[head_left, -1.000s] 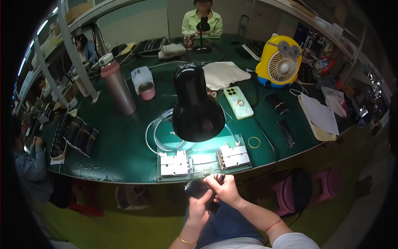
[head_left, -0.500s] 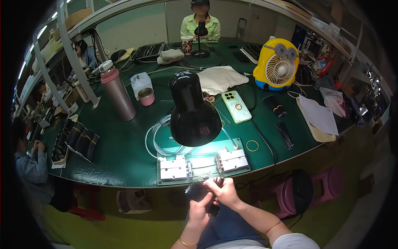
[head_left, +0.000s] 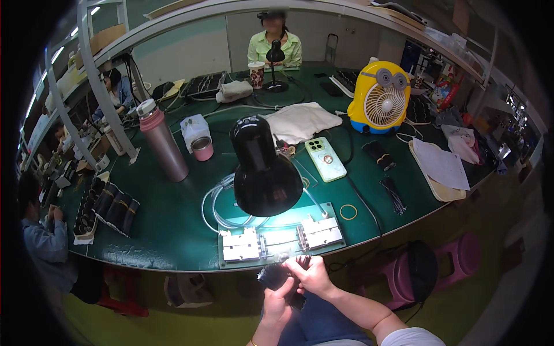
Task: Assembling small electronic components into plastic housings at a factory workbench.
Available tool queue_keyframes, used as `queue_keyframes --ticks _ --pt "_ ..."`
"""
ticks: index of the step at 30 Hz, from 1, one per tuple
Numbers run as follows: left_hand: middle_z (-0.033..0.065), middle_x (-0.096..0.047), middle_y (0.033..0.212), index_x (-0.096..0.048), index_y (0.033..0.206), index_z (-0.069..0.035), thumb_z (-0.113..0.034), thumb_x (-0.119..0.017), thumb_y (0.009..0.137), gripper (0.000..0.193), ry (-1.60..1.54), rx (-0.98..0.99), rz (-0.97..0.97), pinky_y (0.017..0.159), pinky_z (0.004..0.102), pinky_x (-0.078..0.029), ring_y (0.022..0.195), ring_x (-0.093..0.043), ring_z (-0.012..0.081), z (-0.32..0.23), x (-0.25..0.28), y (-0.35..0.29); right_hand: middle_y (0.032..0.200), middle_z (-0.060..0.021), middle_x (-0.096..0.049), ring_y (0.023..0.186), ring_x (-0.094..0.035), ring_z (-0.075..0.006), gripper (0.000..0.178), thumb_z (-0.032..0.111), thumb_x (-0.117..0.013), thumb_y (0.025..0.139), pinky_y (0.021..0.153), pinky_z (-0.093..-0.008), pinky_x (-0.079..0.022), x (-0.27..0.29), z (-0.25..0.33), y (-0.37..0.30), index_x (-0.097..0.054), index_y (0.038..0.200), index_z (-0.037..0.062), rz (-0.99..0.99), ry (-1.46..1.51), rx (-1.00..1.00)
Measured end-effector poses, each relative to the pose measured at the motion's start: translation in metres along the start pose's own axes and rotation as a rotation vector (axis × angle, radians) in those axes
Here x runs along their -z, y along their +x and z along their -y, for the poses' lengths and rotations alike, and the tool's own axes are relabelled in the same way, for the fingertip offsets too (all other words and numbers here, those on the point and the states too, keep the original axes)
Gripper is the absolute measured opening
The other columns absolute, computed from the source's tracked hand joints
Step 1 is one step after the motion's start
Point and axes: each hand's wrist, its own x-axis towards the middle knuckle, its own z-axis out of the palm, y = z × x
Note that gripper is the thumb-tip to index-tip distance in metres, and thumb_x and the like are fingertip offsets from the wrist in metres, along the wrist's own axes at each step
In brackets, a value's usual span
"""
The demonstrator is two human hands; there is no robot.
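You sit at a long green table (head_left: 173, 230) in a busy workroom, with shelves overhead and other people at work on the far side and off to your left.

Since a moment ago your view has come a little closer to the table, but your hands have hardly moved. They are still together just off the near edge of the table, above your lap. So the work looks like it is still the same small job, not a new step.

Your left hand (head_left: 279, 300) is wrapped around a small dark thing (head_left: 272, 275) from below. Your right hand (head_left: 314, 274) pinches the top of that same dark thing with its fingertips. It is too small and dark to tell what it is.

Right in front of your hands, at the near edge, lies a flat green tray with two metal blocks (head_left: 281, 239) on it. A black lamp (head_left: 262, 170) hangs over it and shines down on it. Clear tubing (head_left: 214, 199) loops beside the lamp.

Further back, near the middle, lies a phone in a green case (head_left: 326, 160) and a white cloth (head_left: 303, 121). A pink bottle (head_left: 163, 141) stands toward the left side. A yellow fan (head_left: 382, 98) stands toward the far right corner. Dark parts in a row (head_left: 107, 205) sit at the left edge. A rubber band (head_left: 348, 211) lies to the right of the tray.
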Motion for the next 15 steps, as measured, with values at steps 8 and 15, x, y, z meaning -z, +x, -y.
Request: queue_keyframes --ticks 8,15 --pt "0.0096 -0.055 0.087 -0.049 0.104 0.0 -0.002 -0.051 0.082 0.022 0.008 -0.002 -0.002 0.059 0.0297 -0.046 0.071 -0.055 0.0196 0.0039 0.0042 0.0001 0.05 -0.001 -0.052 0.035 -0.044 -0.0048 0.018 0.014 -0.056 0.082 0.031 -0.0191 -0.033 0.0014 -0.0067 -0.0006 -0.061 0.074 -0.0007 -0.004 0.006 -0.004" --pt "0.0076 -0.053 0.093 -0.046 0.11 -0.004 -0.002 -0.051 0.083 0.027 0.026 0.028 0.025 0.058 0.0283 -0.046 0.07 -0.053 0.0166 0.0056 0.0073 -0.002 0.05 -0.0008 -0.052 0.035 -0.044 -0.0047 0.018 0.015 -0.057 0.081 0.031 -0.0193 -0.033 0.0028 -0.0065 -0.0041 -0.061 0.072 -0.0005 0.002 -0.011 -0.007"
